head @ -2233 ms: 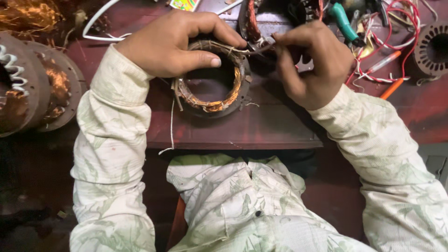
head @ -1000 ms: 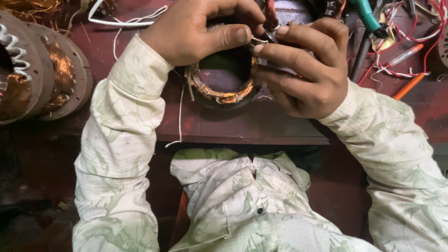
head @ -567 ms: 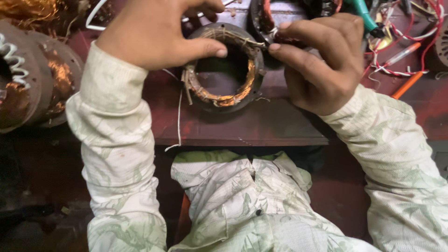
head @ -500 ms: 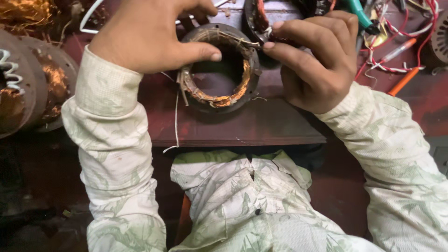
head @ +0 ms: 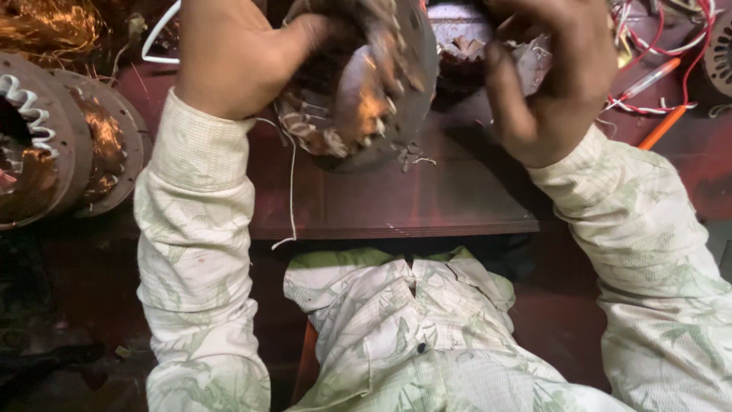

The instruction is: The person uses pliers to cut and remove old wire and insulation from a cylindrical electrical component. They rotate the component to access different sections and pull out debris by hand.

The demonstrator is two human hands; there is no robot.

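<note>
Head view: left hand (head: 229, 53) grips the round motor stator (head: 358, 84), tilted up off the dark red worktop (head: 396, 198) near its far edge, blurred. Right hand (head: 553, 76) curls at the stator's right side; whether it grips cannot be told. Loose white string (head: 290, 183) hangs below. More wound stators (head: 69, 145) at the left edge, red wires (head: 671, 53) at the far right corner.

Tilted stator (head: 358, 84) between both hands

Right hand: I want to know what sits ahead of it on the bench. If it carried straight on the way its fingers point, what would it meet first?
The right hand points up-left, so it would probably first meet the tilted motor stator that the left hand grips; blur leaves depth unclear.
</note>
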